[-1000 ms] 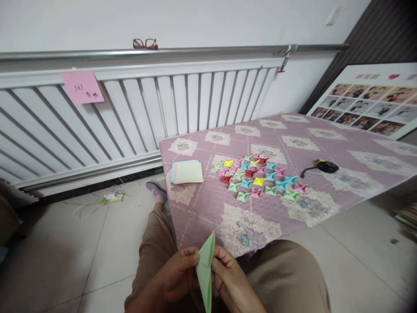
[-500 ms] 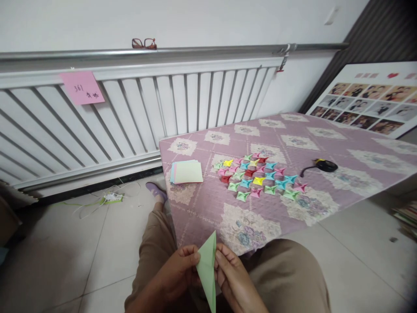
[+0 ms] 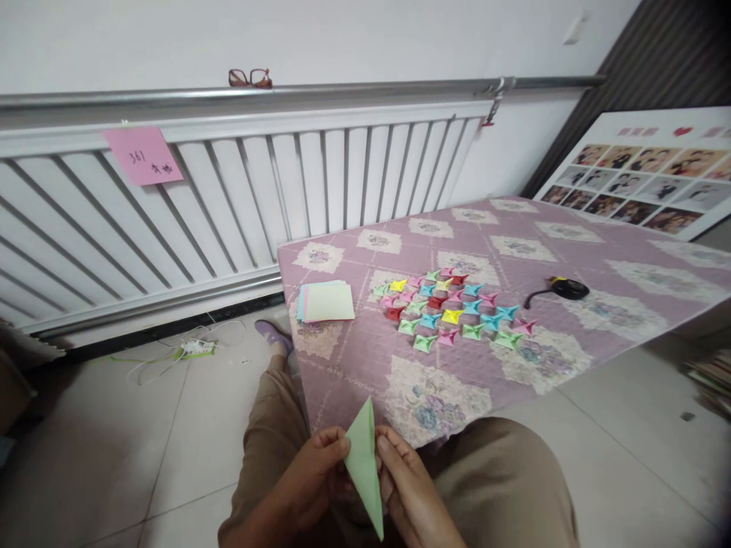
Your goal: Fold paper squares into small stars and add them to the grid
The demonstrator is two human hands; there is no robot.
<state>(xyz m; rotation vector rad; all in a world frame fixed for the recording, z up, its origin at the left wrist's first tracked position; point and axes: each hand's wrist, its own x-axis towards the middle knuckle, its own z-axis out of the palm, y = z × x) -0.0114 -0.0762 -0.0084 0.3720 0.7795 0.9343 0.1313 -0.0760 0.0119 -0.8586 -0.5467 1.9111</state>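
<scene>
A sheet of green paper (image 3: 363, 466), folded into a triangle, is held upright above my lap, near the table's front edge. My left hand (image 3: 320, 470) pinches its left corner between thumb and fingers. On the other side, my right hand (image 3: 403, 476) grips the long folded edge. Several small folded paper pieces (image 3: 435, 302) in green, pink, blue, yellow and red lie in rows on the table. To their left rests a stack of square paper (image 3: 330, 302), cream on top with pink and blue below.
The table (image 3: 354, 365) has a purple flowered cloth. A black object with a cord (image 3: 569, 289) lies on its right part. A radiator (image 3: 320, 179) stands behind, glasses (image 3: 250, 78) on the rail above. A photo board (image 3: 640, 179) leans at the right.
The green paper has tilted slightly, its top point moving a little left and up. Both hands keep their hold on it. The view has shifted very slightly.
</scene>
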